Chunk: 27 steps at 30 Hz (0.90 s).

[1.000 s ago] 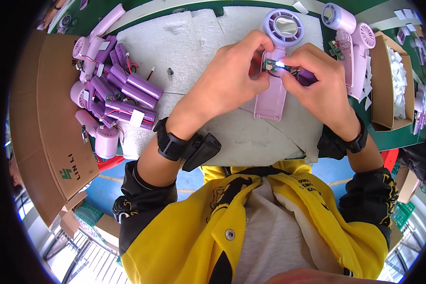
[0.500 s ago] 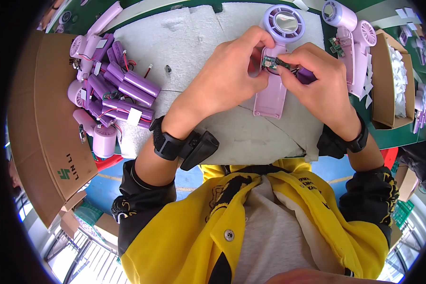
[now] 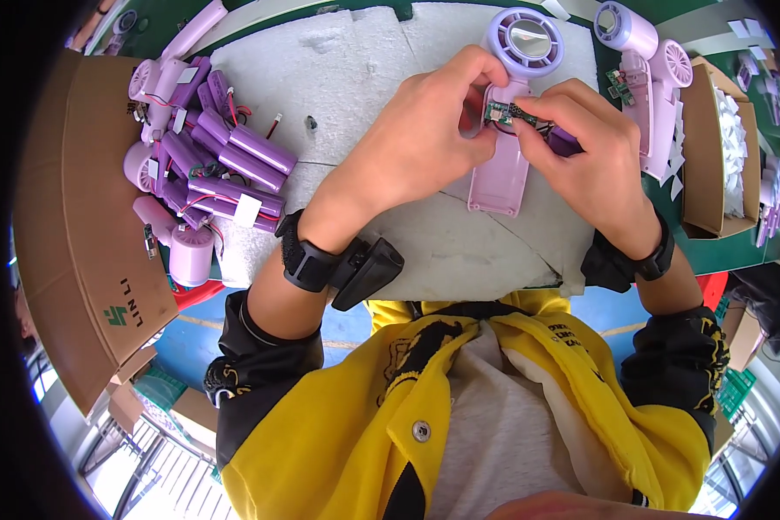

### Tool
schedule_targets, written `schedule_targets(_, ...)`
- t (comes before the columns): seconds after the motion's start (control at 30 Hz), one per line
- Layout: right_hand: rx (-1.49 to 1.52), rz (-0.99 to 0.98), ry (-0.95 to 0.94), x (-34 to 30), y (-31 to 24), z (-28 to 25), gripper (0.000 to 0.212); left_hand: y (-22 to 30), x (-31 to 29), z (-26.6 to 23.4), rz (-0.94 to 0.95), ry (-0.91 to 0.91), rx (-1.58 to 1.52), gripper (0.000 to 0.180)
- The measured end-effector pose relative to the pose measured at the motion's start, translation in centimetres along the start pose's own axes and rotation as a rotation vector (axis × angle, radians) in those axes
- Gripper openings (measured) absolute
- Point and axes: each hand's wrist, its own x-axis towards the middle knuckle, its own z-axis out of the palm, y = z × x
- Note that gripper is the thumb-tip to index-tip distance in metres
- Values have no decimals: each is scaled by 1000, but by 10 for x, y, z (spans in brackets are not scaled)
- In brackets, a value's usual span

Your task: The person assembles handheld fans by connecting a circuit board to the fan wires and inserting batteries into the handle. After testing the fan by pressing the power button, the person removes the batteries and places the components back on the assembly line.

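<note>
A pink handheld fan with an opened handle (image 3: pixel 499 184) lies on the white foam sheet, its round lilac head (image 3: pixel 495 45) pointing away from me. My left hand (image 3: pixel 420 134) is closed around the upper handle from the left, thumb and fingers at its edges. Across the handle's upper part sits a small green circuit board (image 3: pixel 497 112) with dark wires. My right hand (image 3: pixel 591 152) pinches the board's right end between thumb and forefinger. A purple battery cell (image 3: pixel 565 142) shows beneath my right fingers; part of it is hidden by them.
Several purple battery cells (image 3: pixel 253 166) with wires and pink fan bodies (image 3: pixel 191 256) are heaped left on the foam sheet (image 3: pixel 347 78). A large cardboard box (image 3: pixel 95 217) borders them. At right lie more fan parts (image 3: pixel 656 121) and a small carton (image 3: pixel 698 178) of white pieces.
The fan appears slightly further right, and both hands stay on it. My right fingers have shifted a little at the board's end.
</note>
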Motion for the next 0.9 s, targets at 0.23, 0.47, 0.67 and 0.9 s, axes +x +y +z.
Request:
schedule_targets(0.23,-2,6,10,1,-2,-1,19,-6,1,5,160,94,-11,38)
schedule_targets(0.47,-9,-3,11,1,-1,-1,20,-1,0,1,41,13,-32,45)
schedule_targets(0.67,-17,-10,-1,0,-1,-1,20,-1,0,1,36,8,-28,45)
schedule_targets(0.9,-61,-38,-7,-1,0,-1,21,-1,0,2,30,12,-23,45)
